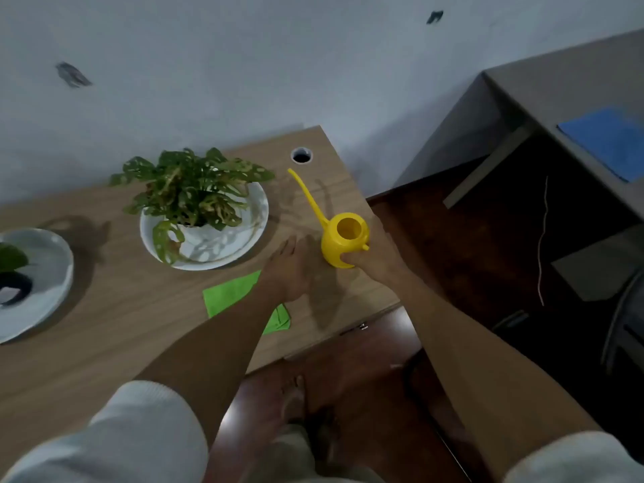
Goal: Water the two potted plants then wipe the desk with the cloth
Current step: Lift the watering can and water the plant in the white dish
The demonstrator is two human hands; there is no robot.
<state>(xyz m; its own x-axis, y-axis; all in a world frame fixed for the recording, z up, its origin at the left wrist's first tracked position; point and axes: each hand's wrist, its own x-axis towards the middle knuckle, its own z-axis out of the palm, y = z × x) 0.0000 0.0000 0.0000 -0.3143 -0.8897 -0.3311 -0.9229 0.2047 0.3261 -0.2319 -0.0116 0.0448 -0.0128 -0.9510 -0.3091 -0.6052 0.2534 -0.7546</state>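
A yellow watering can with a long thin spout stands upright near the right edge of the wooden desk. My right hand is wrapped around its body from the right. My left hand lies flat on the desk just left of the can, fingers apart, holding nothing. A green cloth lies on the desk, partly under my left forearm. A leafy potted plant sits in a white dish behind the cloth. A second plant in a white dish is cut off at the left edge.
A round cable hole is in the desk's far right corner. The wall runs right behind the desk. To the right stands a grey desk with a blue cloth on it, across a gap of dark floor.
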